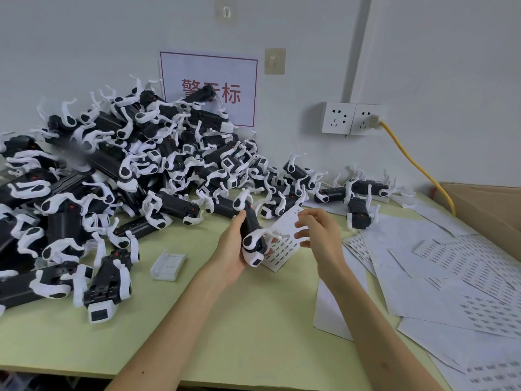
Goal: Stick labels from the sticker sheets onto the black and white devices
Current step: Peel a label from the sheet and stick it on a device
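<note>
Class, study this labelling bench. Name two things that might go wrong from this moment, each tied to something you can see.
1. The left hand holds the device right over the sticker sheet; its white prongs may snag or crease the labels.
2. The pile of devices is heaped high beside the work spot; it may slide and mix labelled units with unlabelled ones.

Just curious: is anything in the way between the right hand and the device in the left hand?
Nothing visible does. The right hand hovers beside the device that the left hand grips; only the sticker sheet shows behind the gap.
</note>
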